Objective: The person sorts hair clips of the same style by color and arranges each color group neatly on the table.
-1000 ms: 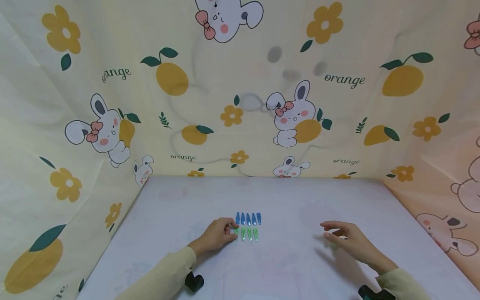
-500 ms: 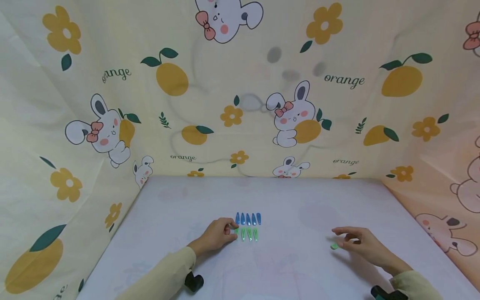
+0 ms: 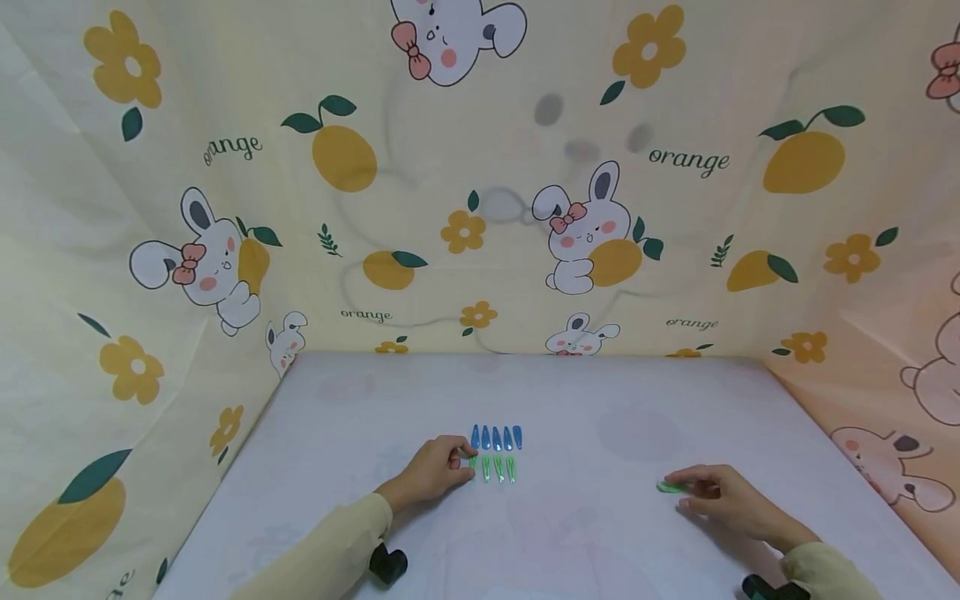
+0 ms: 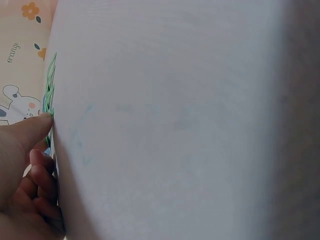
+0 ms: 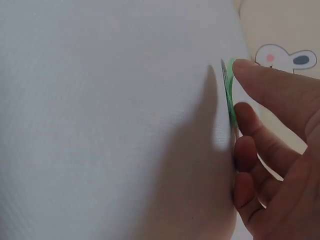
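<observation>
Several blue snap hair clips (image 3: 497, 437) lie side by side in a row on the table. Nearer to me is a row of green snap hair clips (image 3: 498, 469). My left hand (image 3: 431, 471) pinches the leftmost green clip (image 3: 473, 463) between thumb and index finger; its fingers partly cover that clip. Off to the right, another green hair clip (image 3: 670, 487) is pinched at the fingertips of my right hand (image 3: 723, 496), close to the tabletop. In the right wrist view this green clip (image 5: 230, 95) spans from thumb to index finger.
A white-covered table (image 3: 570, 533) lies under both hands. Behind it and along its sides hangs a cream cloth (image 3: 450, 250) printed with rabbits, oranges and flowers. Each wrist wears a black device, such as the left one (image 3: 388, 564).
My right hand drew back to the right, uncovering the loose green hair clip, then came down and took it at the fingertips. The left hand has stayed still at the green row.
</observation>
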Available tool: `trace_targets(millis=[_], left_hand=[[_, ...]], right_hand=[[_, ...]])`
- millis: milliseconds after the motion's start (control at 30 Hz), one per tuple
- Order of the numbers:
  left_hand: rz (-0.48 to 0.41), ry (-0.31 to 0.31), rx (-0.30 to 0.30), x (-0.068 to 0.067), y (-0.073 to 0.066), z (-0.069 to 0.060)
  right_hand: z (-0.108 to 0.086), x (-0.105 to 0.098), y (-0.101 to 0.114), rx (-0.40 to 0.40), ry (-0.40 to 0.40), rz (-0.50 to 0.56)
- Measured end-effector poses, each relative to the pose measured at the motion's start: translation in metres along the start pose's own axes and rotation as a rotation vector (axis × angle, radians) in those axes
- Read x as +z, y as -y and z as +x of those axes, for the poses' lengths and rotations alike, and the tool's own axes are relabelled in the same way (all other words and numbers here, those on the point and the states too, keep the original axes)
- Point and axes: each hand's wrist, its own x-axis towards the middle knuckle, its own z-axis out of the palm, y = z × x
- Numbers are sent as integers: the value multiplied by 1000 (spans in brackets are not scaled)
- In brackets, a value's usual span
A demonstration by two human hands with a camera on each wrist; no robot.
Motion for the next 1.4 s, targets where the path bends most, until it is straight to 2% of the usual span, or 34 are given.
trace_targets(millis=[200,267,467,733,967,1267,1400], left_hand=[[6,4,1,0,0,0],[10,0,6,0,0,0],[7,-3,1,0,0,0],[7,-4,-5,0,-1,0],[10,-4,-3,0,-2,-1],[7,-8,3,0,-2,-1],[4,-7,6,0,0,-1]], right_hand=[[1,-1,4,113,-97,-153],[0,-1,5,119,-109,-174],[-2,-3,7,118,-33,-71],[-2,-1,7,44,22,8],[3,1,1,21,-12,-29],[8,2,1,33,23,-9],[9,3,1,28,26,-31]])
